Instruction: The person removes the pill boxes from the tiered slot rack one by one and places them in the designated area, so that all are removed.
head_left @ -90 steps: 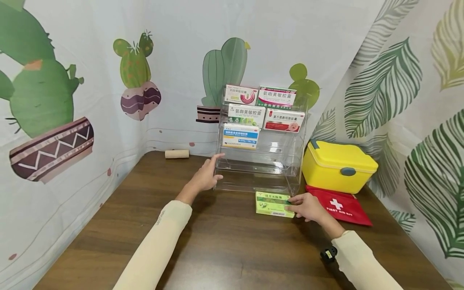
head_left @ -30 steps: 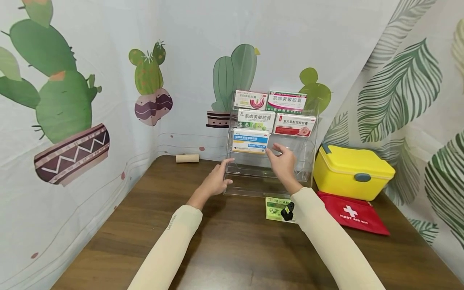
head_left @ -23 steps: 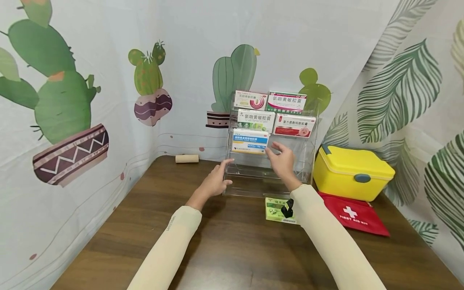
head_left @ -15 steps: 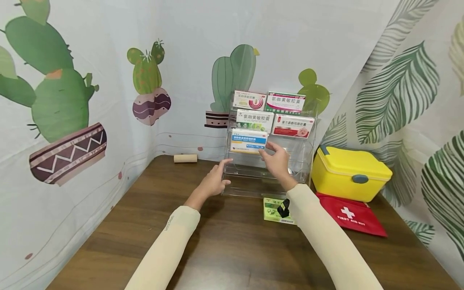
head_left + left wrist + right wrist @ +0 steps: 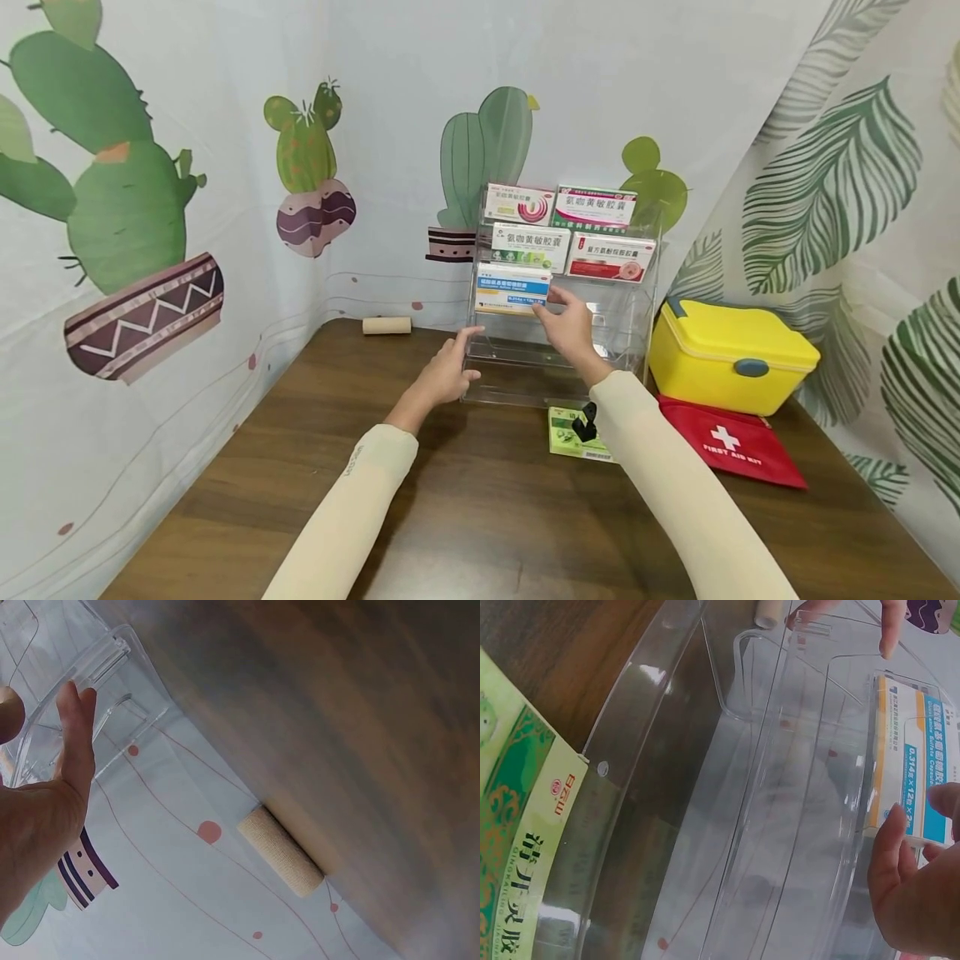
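Observation:
In the head view, a clear acrylic rack (image 5: 555, 357) stands on the table with several medicine boxes in its tiers. My right hand (image 5: 570, 327) pinches the right end of a blue-and-white medicine box (image 5: 513, 289) at the left of the third tier. The right wrist view shows its fingertips at the end of that blue-and-white medicine box (image 5: 909, 761). My left hand (image 5: 442, 372) rests against the rack's left side, index finger straight and thumb apart. In the left wrist view its fingers (image 5: 77, 731) lie along the clear plastic.
A green medicine box (image 5: 564, 433) lies before the rack, partly hidden by the right sleeve and a black wrist device (image 5: 585, 422). Right of the rack stand a yellow case (image 5: 727, 358) and a red first aid pouch (image 5: 731, 442). A beige roll (image 5: 387, 326) lies at the back left.
My right hand left the green box and rose to the third tier. Over the last second it moved left onto the blue-and-white box, which shifted slightly left. The left hand stayed at the rack.

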The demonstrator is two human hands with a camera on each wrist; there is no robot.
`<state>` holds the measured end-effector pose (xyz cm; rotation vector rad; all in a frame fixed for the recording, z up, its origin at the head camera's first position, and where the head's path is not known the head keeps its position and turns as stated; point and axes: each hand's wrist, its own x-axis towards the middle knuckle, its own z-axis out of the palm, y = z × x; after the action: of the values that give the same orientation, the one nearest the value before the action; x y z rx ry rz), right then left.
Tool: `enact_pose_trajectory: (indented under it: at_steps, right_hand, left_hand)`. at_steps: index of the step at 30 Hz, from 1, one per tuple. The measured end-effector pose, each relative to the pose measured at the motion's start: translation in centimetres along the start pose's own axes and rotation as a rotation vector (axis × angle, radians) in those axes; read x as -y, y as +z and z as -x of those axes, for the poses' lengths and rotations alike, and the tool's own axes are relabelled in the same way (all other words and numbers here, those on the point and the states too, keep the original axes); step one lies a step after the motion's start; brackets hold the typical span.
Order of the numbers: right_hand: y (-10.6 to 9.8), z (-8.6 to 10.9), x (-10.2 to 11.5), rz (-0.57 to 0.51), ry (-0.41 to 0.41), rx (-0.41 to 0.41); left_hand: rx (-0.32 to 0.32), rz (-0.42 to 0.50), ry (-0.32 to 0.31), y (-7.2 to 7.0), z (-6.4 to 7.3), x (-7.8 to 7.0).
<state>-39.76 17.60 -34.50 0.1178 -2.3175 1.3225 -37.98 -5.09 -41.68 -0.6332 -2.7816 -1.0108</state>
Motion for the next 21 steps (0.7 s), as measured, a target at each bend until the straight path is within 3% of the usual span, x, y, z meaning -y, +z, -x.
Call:
enact_pose_trajectory:
  at_steps: [7, 13, 21]
  right_hand:
    - [-0.16, -0.29, 0.44, -0.011, 0.004, 0.003]
    - [0.10, -0.64, 0.32, 0.023, -0.046, -0.025]
    - [0.24, -0.76, 0.13, -0.019, -0.092, -0.065]
  left_hand:
    - [0.003, -0.005, -0.006, -0.09, -0.12, -0.12]
    - [0.013, -0.002, -0.011, -0.04, -0.25, -0.11]
    - [0.003, -0.008, -0.012, 0.11, -0.24, -0.08]
